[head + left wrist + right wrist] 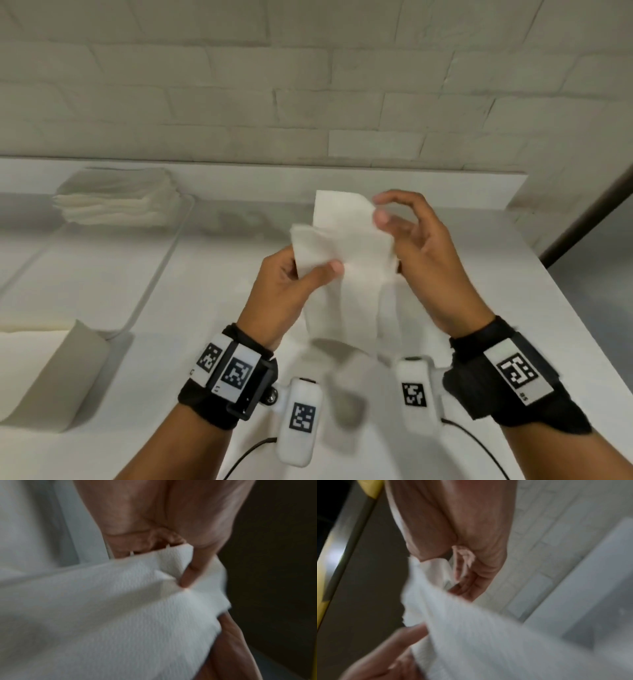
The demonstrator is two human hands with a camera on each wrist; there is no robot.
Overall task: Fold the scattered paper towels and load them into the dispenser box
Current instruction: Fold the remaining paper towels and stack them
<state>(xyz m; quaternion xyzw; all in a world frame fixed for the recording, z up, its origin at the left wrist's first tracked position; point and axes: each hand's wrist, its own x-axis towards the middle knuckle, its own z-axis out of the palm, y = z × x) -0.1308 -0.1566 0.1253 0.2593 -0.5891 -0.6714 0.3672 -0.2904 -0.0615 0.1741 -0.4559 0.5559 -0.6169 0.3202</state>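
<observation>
The left hand [287, 287] pinches the paper towel [346, 270] at its left edge, thumb [325, 270] on the near face and the other fingers curled behind the sheet. The left wrist view confirms this grip: the thumb [190, 573] presses into a crease of the paper towel [120, 615]. The right hand [421, 253] meets the sheet at its right edge, with thumb and forefinger curved near the upper right corner. The right wrist view is blurred, but it shows paper [458, 563] caught between the curled fingers, so this grip also holds the towel. The sheet is held in the air above the desk [445, 301], partly folded lengthwise, and casts a shadow below the wrists.

On the left of the desk sits a white tray [164, 260]. At its far end lies 1 stack of folded towels [116, 198]. A further white paper item [54, 370] lies at the near left corner. A painted brick wall [308, 85] stands behind.
</observation>
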